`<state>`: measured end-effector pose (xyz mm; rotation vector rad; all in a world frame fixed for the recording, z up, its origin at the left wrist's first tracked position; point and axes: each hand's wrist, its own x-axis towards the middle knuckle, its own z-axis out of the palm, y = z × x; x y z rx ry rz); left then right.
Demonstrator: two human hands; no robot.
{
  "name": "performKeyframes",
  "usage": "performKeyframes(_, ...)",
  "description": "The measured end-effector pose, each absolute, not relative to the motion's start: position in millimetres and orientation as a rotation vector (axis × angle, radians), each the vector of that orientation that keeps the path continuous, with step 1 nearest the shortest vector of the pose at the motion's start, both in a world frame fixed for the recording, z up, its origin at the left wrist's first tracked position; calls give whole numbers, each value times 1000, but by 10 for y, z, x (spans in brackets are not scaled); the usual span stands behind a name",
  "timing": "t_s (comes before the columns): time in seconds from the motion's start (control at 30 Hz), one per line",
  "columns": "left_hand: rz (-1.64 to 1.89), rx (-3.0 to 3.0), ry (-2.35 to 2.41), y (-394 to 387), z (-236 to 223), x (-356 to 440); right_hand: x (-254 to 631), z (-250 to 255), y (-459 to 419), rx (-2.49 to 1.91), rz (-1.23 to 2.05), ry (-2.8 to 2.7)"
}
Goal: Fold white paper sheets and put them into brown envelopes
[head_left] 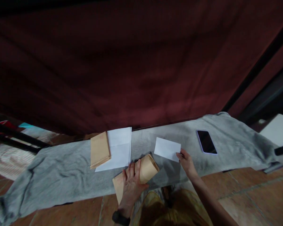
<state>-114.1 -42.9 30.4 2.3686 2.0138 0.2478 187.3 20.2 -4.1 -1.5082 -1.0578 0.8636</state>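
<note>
- Firstly, dark red cloth: one, hanging in loose folds behind the work area.
- Grey blanket: one, rumpled at both ends, spread as a long strip below the red cloth.
- Tiled floor: reddish brown, pale joints, seen along the near side of the blanket.
- White sheets: flat on the blanket, creased across, partly beneath the brown stack.
- Folded brown paper: one, under the left hand, its right end curled up and open; it reaches past the blanket's near edge.
- Brown stack: several folded layers, overlapping the left side of the white sheets.
- Left hand: palm down on the folded brown paper, fingers slightly spread.
- White slip: one, blank on its visible face, directly left of the right hand and beyond the folded brown paper.
- Phone: one, dark screen up, pale purple edge, on the blanket beyond and right of the right hand.
- Right hand: thumb and fingertips pinching the slip's near right corner.
- Black wristband: one, on the left wrist.
</note>
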Motion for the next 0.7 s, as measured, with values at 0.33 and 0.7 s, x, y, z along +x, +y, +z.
performKeyframes(0.33, 283, 2362, 1956, -381, 346, -1081, 1944, 14, 27, -1432, 1074, -1193)
performKeyframes(0.7, 273, 2419, 1829, -347, 335, -1049, 2132, 96, 62, -1466, 1351, -1346)
